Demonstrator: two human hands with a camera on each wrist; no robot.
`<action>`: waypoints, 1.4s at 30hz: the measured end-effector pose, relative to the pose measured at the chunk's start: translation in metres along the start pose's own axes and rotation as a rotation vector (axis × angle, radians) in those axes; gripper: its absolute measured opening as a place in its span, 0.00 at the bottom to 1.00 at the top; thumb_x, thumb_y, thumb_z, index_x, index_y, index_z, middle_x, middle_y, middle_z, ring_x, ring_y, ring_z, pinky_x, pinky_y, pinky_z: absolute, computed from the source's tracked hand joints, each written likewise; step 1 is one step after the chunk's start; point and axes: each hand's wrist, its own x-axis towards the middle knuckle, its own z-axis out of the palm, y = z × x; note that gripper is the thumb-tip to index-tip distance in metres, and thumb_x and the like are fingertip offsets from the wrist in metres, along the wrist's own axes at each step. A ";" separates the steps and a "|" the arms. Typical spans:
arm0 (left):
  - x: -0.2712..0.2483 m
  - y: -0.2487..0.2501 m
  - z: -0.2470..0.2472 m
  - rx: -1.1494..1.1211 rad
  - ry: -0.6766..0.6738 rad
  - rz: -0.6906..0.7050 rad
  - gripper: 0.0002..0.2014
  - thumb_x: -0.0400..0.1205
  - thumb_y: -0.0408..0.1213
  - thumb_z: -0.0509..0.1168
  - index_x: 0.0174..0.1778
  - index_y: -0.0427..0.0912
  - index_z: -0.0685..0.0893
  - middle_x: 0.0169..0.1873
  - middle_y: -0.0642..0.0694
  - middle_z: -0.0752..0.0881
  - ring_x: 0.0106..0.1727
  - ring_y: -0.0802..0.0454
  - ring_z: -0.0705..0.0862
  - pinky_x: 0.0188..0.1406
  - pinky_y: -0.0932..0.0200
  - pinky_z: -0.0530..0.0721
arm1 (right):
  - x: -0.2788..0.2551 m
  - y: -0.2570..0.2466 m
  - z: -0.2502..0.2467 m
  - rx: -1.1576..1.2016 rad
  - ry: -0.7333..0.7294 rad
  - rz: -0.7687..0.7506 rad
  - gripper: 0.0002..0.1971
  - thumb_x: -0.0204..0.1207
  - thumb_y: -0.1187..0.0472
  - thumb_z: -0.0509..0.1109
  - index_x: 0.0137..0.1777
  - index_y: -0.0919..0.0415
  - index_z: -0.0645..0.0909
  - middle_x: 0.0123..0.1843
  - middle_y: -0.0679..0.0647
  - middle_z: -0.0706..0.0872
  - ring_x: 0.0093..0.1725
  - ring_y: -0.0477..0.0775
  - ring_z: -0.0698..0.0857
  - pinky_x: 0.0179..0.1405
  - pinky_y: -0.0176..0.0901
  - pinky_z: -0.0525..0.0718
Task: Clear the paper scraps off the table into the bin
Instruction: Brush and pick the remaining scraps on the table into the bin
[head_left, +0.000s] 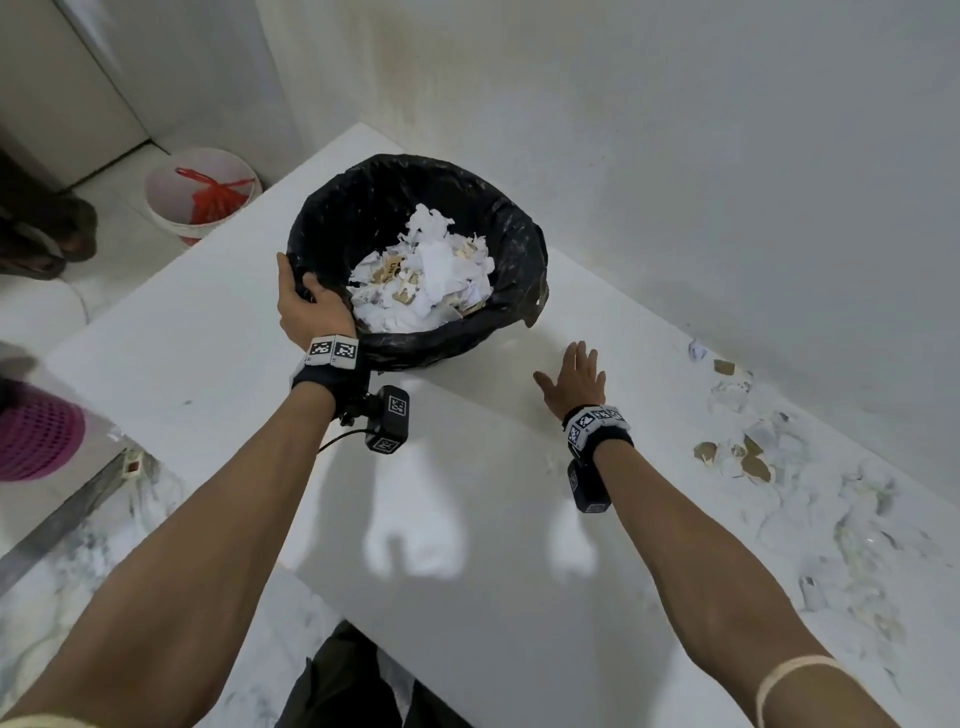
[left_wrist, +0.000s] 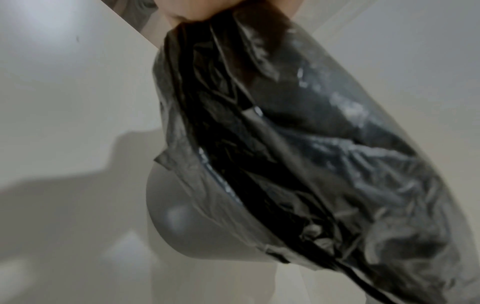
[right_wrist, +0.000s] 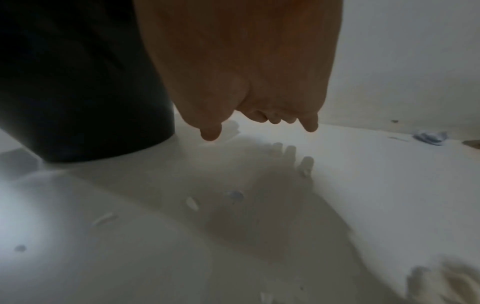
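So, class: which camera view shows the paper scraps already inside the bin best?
The head view: it looks down into the bin at the paper scraps. The left wrist view shows only the bin's outside, the right wrist view only its dark side wall.

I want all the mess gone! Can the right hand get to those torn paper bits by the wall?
Probably yes. The right hand is open and holds nothing, and the bare table between it and the paper scraps has nothing in the way.

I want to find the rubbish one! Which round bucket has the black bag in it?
The bin on the table, gripped by the left hand. The white bucket on the floor holds something red.
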 end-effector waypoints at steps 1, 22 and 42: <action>-0.001 -0.001 0.001 0.005 0.018 -0.001 0.20 0.86 0.37 0.57 0.76 0.49 0.72 0.67 0.46 0.82 0.66 0.50 0.81 0.58 0.74 0.71 | 0.005 -0.004 0.005 -0.025 -0.031 -0.020 0.40 0.83 0.40 0.53 0.84 0.63 0.40 0.86 0.56 0.40 0.85 0.58 0.40 0.83 0.61 0.45; -0.001 0.001 0.014 0.075 -0.027 0.047 0.21 0.86 0.37 0.56 0.76 0.48 0.72 0.70 0.50 0.79 0.69 0.52 0.78 0.60 0.76 0.69 | -0.075 -0.062 0.086 -0.090 0.033 -0.227 0.34 0.83 0.40 0.41 0.85 0.55 0.43 0.86 0.57 0.41 0.85 0.61 0.42 0.78 0.71 0.31; 0.024 0.007 0.037 0.079 -0.313 0.145 0.21 0.86 0.38 0.56 0.76 0.50 0.71 0.70 0.50 0.79 0.69 0.53 0.79 0.54 0.81 0.67 | -0.126 0.056 0.087 0.227 0.060 0.324 0.34 0.78 0.32 0.54 0.82 0.42 0.55 0.86 0.52 0.49 0.84 0.68 0.44 0.77 0.74 0.47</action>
